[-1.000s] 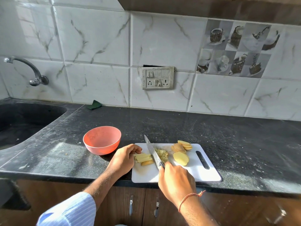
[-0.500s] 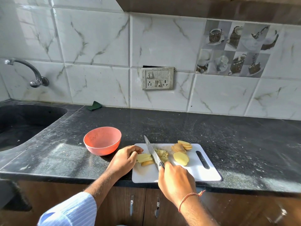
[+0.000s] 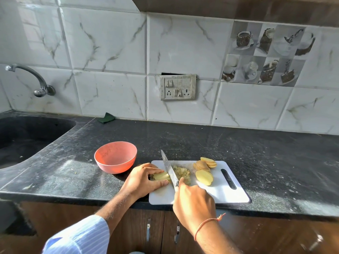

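We note a white plastic cutting board [image 3: 229, 195], rectangular with rounded corners and a slot grip. It lies at the front edge of a speckled black stone bench [image 3: 275, 162]. A steel knife [image 3: 169, 169] with a long flat blade rests on the board, tip pointing away. The right hand [image 3: 194, 200] grips its handle and hides it from us. The left hand [image 3: 145, 178] holds down the potato strips [image 3: 160, 176] just left of the blade, fingers curled over them. A smooth coral bowl [image 3: 115, 158] sits just beside the board's left end. Right of the blade lie small pale cubes [image 3: 181, 172], a rounded potato half [image 3: 204, 177] and fanned slices [image 3: 208, 162]. The strips are pale yellow, square-cut and partly covered by the fingers.
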Motion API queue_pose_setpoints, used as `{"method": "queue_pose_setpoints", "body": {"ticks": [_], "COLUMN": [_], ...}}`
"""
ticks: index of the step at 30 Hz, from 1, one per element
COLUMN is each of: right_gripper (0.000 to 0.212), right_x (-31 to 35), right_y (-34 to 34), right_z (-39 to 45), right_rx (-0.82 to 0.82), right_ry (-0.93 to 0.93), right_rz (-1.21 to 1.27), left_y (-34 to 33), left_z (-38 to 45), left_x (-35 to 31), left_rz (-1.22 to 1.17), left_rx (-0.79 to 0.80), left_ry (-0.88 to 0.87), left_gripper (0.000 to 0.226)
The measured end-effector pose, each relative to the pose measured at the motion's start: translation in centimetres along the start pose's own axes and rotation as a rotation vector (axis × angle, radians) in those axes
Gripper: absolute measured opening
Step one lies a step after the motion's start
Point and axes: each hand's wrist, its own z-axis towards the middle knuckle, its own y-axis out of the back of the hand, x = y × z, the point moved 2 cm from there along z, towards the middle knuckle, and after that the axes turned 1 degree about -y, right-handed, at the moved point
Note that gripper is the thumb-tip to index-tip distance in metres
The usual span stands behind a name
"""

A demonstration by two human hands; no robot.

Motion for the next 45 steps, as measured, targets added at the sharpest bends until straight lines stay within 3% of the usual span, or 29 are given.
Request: {"method": "queue_pose_setpoints", "body": {"ticks": [5, 15, 19, 25, 29, 35, 45], "right_gripper": [0.063, 0.055, 0.047, 0.039, 0.038, 0.058, 0.060], "right_x": [1.3, -0.8, -1.1, -0.8, -0.1, 1.5, 1.3], "right_y": [-0.7, -0.7, -0.7, 0.5, 0.9, -0.8, -0.8], "right_z": [1.5, -0.2, 0.5, 0.4, 0.0, 0.5, 0.2], "right_rx": [0.084, 0.035, -0.008, -0.098, -0.086, 0.062, 0.082], "right_ry": [-0.005, 0.036, -0.004, 0.000, 0.024, 0.017, 0.062], "right_rz": [-0.088, -0.098, -0.017, 0.083, 0.079, -0.060, -0.129], "left_y": [-0.1, -0.1, 0.1, 0.4, 0.4, 0.3, 0.4], "left_z": [0.1, 0.0, -0.1, -0.3, -0.3, -0.1, -0.2], "left_x": [0.0, -0.1, 0.2, 0.5, 0.4, 0.5, 0.1], "left_rz": [0.017, 0.023, -0.032, -0.173, -0.114, -0.102, -0.112], "left_rx": [-0.004, -0.016, 0.004, 0.005, -0.014, -0.028, -0.024], "left_ry": [0.006, 0.004, 0.002, 0.028, 0.011, 0.005, 0.031], "left_gripper": [0.059, 0.055, 0.069, 0.034, 0.023, 0.022, 0.020]}}
